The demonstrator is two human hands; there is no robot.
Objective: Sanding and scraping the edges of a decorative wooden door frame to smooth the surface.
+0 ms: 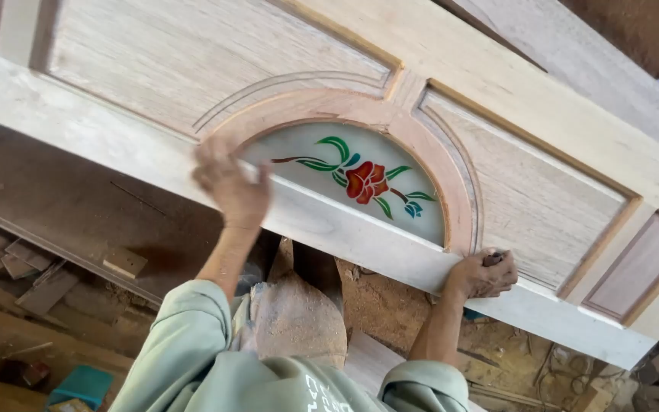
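a pale green sleeve (192, 343) is seen nearest. the left hand (226, 183) is laid flat, fingers loosely spread, on the wooden door (512, 206) beside its flowered glass pane (360, 179). the right hand (484, 273) is curled around a small dark object (495, 258) at the arch's foot.

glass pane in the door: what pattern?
Frosted glass pane with a red flower, green leaves and a small blue bud; head view.

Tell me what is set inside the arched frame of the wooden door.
Inside the arch sits a frosted glass pane painted with a red flower and green leaves. The left hand covers the pane's left corner, so that part cannot be seen.
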